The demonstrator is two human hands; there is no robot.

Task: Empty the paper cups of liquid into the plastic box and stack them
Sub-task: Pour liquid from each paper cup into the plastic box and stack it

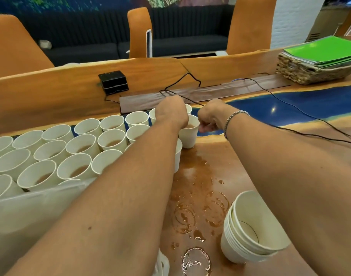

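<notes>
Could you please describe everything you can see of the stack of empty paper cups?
The stack of paper cups is white, with several cups nested and their rolled rims showing. The top cup looks empty inside. It stands on the wooden table, near right, beside spilled brown puddles. The right forearm crosses in front of it; contact cannot be told.

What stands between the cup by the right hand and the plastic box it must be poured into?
The far cup sits at the right hand. Between it and the plastic box stand rows of filled cups, and the left forearm crosses that line; it likely has to travel above them.
</notes>
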